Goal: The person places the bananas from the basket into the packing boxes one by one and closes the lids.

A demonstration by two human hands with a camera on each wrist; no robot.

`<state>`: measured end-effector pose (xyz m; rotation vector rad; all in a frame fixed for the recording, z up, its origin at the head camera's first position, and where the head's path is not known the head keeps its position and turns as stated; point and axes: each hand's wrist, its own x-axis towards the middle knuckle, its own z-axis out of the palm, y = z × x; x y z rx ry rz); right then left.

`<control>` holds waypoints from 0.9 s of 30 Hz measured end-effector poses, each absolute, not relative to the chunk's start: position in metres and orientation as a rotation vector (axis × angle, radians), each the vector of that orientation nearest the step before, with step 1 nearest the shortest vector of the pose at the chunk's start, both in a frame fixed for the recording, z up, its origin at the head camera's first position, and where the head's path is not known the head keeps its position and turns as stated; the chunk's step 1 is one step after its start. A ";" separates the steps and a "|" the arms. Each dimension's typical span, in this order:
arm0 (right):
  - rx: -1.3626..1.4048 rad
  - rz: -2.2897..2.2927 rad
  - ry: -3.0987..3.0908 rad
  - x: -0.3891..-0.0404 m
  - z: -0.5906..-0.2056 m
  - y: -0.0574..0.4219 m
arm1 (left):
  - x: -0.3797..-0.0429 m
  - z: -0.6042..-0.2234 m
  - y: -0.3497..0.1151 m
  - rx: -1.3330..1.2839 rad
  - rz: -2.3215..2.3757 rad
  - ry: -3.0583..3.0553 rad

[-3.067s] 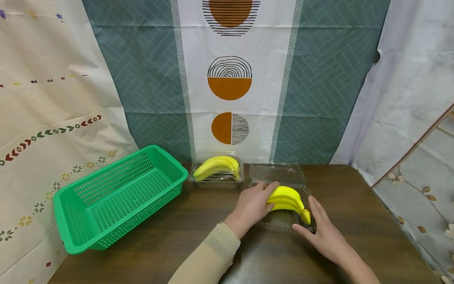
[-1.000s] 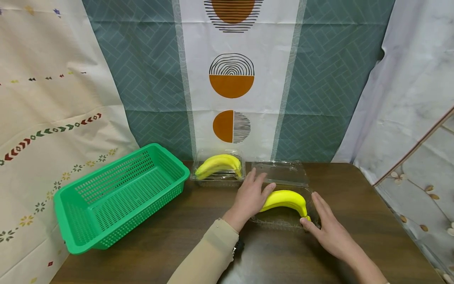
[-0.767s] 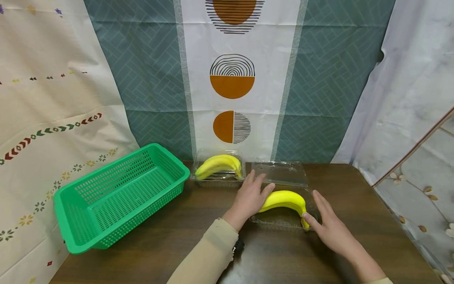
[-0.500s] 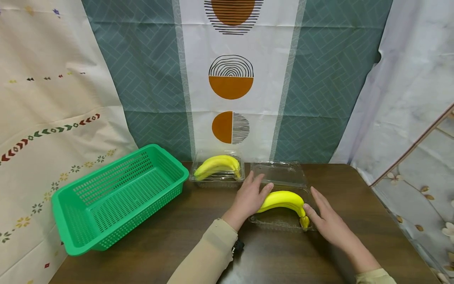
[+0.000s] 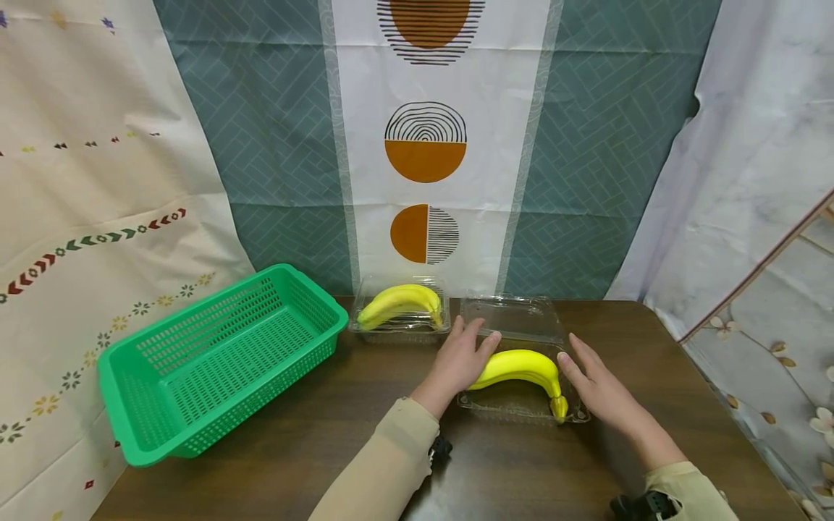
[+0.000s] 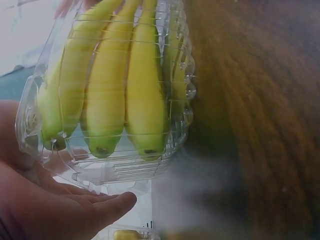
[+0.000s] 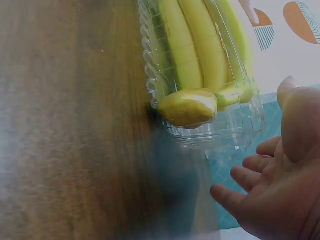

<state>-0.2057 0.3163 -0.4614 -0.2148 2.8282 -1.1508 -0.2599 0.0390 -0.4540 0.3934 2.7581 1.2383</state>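
Note:
A bunch of yellow bananas (image 5: 517, 365) lies in the base of a clear plastic clamshell box (image 5: 508, 414), whose lid (image 5: 511, 318) is folded back flat behind it. The stem (image 7: 187, 107) points to the right front corner. My left hand (image 5: 456, 362) is at the box's left end, fingers extended, thumb close to the banana tips. In the left wrist view, that hand (image 6: 55, 210) lies alongside the box wall with its fingers straight. Beside the right end my right hand (image 5: 602, 387) is spread, thumb near the rim; the right wrist view shows a gap between its fingers and the box.
Another clear box (image 5: 433, 325) with bananas (image 5: 399, 300) inside stands at the back, left of the lid. A green perforated basket (image 5: 254, 387) sits on the left of the brown wooden table (image 5: 521, 470). Patterned cloths (image 5: 287, 145) hang behind and at both sides.
Earlier my left hand gripped the bananas over the box; now they lie lower in it and that hand has let go. My right hand's thumb has drawn back from the stem toward the rim.

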 end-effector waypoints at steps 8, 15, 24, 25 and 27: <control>-0.157 -1.137 2.783 -0.218 -0.460 0.314 | -0.263 -0.452 0.039 0.331 1.302 2.703; -0.122 -1.160 2.735 -0.228 -0.459 0.315 | -0.265 -0.452 0.038 0.302 1.333 2.693; -0.085 -1.199 2.698 -0.238 -0.455 0.315 | -0.267 -0.453 0.039 0.289 1.334 2.688; -0.082 -1.199 2.693 -0.239 -0.455 0.314 | -0.267 -0.453 0.039 0.291 1.334 2.688; -0.079 -1.200 2.688 -0.239 -0.455 0.314 | -0.267 -0.454 0.040 0.294 1.336 2.689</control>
